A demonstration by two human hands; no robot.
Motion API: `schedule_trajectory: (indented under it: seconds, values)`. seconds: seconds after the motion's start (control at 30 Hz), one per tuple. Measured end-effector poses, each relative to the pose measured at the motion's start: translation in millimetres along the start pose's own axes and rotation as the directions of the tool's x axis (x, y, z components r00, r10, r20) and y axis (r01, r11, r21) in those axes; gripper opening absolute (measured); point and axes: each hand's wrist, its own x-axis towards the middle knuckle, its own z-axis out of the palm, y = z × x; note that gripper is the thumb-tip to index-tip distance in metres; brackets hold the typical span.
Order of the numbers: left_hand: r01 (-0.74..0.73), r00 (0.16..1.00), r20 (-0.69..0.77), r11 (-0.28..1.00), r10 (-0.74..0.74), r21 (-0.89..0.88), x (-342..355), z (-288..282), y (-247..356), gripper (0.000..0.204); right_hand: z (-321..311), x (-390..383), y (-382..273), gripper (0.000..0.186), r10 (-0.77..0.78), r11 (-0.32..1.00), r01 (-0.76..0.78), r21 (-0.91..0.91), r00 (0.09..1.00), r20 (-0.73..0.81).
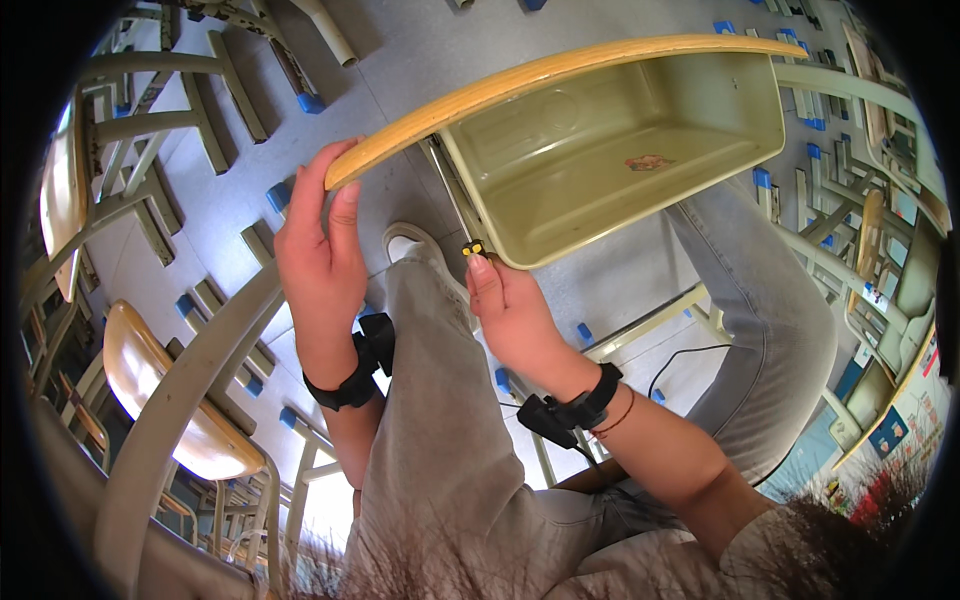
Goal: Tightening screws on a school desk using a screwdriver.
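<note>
Our left hand [325, 265] grips end of curved-looking, yellow-brown wooden surface [500, 88] between thumb and fingers. Our right hand [515, 310] pinches what looks like slim metal screwdriver with black-and-yellow handle [473, 246], just beside open olive-green metal compartment [560, 195]. Shaft points up toward surface's underside; tip's seating we cannot tell. Best we brace surface firmly, keep shaft straight, press evenly while turning.
</note>
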Motion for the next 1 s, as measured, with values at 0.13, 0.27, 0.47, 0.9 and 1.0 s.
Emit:
schedule_trajectory:
  seconds: [0.13, 0.27, 0.47, 0.9, 1.0]
  values:
    - [-0.004, 1.000, -0.015, 1.000, 0.004, -0.001, 0, 0, 1, 0.026, 7, 1, 13, 0.040, -0.280, 0.902, 0.204, -0.380, 0.947, -0.157]
    - [0.052, 0.998, 0.027, 0.999, -0.052, 0.017, -2, -3, 2, 0.028, -21, 9, 3, 0.041, 0.161, 0.761, -0.409, 0.503, 0.871, 0.465]
    - [0.022, 1.000, 0.021, 1.000, -0.022, 0.016, 0, 0, 1, 0.028, -42, 17, 18, 0.047, 0.075, 0.428, -0.678, 0.597, 0.685, 0.725]
    - [0.008, 1.000, 0.001, 1.000, -0.008, 0.005, 0, 0, 1, 0.028, -7, 2, 8, 0.038, -0.095, 0.992, 0.096, -0.081, 0.995, 0.012]
    - [0.037, 0.999, 0.010, 0.999, -0.037, 0.026, 0, -2, 5, 0.028, 0, 2, 15, 0.036, -0.237, 0.913, 0.192, -0.360, 0.968, -0.086]
